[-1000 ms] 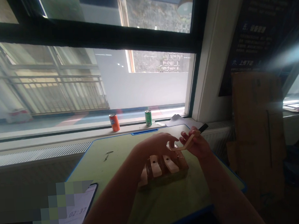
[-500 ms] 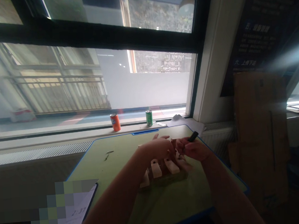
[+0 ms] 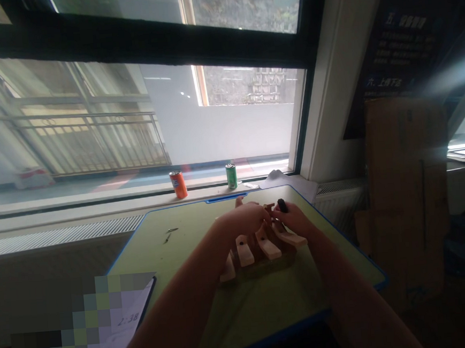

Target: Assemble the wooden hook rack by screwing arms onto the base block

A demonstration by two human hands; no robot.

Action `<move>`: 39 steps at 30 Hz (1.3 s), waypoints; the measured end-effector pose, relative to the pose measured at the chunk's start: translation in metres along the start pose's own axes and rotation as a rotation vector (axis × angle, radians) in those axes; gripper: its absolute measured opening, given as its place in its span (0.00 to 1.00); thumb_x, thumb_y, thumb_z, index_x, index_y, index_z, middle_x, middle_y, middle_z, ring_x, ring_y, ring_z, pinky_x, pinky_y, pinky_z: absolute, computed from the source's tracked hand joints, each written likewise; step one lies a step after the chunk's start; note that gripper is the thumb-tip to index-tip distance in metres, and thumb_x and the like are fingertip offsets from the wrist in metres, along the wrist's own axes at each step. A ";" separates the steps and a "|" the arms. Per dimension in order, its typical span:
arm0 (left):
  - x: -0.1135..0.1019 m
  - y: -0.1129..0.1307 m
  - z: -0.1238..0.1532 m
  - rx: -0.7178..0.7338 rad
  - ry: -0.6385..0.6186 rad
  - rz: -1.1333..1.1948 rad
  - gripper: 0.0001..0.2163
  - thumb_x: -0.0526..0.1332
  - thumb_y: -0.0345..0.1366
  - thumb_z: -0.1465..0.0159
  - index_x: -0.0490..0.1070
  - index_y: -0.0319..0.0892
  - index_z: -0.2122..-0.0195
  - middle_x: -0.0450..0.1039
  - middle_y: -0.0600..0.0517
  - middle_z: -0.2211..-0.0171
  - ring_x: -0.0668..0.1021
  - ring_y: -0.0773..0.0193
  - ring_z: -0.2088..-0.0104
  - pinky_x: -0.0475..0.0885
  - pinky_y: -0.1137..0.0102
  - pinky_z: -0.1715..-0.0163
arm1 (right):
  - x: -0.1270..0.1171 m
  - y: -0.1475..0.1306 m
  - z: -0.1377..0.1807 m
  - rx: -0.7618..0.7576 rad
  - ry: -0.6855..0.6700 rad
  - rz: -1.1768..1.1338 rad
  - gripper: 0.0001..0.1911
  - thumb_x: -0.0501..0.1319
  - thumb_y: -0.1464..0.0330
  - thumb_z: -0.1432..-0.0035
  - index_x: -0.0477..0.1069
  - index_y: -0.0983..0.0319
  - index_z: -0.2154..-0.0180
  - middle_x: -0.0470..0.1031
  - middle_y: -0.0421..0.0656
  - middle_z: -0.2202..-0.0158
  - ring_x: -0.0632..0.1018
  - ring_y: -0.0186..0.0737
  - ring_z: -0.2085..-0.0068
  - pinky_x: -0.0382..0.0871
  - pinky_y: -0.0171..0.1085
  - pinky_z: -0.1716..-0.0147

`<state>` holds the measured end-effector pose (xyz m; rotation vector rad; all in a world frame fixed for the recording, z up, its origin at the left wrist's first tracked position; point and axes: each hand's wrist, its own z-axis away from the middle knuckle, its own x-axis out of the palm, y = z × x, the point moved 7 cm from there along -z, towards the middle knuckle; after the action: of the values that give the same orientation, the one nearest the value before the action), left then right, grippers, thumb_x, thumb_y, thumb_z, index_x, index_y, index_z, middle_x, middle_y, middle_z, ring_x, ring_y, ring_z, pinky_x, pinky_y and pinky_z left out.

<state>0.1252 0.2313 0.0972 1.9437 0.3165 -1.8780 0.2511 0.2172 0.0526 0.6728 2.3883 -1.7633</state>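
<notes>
A wooden assembly (image 3: 245, 251) with several pale, leg-like pieces splayed toward me stands on the green table top (image 3: 189, 241). My left hand (image 3: 248, 214) lies over its far side and grips it; a finger sticks up behind, and the other fingers are mostly hidden. Close beside it, my right hand (image 3: 294, 217) is closed around a tool with a black handle (image 3: 282, 206). The handle points up and the working end is hidden among the fingers and the wood, so its exact kind cannot be made out.
Two small slim metal pieces (image 3: 169, 234) lie on the table's left part. An orange can (image 3: 178, 184) and a green can (image 3: 231, 176) stand on the window sill. A sheet with writing (image 3: 126, 316) is at lower left, and cardboard (image 3: 409, 197) leans at right.
My right hand has turned, so the black handle now stands more upright and further left, near the wood. The right-hand wooden leg shows more clearly. The view has shifted slightly.
</notes>
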 end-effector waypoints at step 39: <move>-0.076 -0.061 0.064 -0.482 0.326 -0.021 0.16 0.51 0.32 0.38 0.67 0.47 0.49 0.72 0.51 0.54 0.73 0.63 0.55 0.65 0.67 0.52 | -0.009 0.042 -0.004 0.242 0.102 -0.585 0.15 0.64 0.62 0.55 0.61 0.62 0.79 0.63 0.34 0.84 0.59 0.25 0.87 0.45 0.30 0.90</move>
<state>0.0363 0.2664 0.1642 1.8909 0.8072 -1.3255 0.2771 0.2279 0.0196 0.0684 2.6501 -2.3077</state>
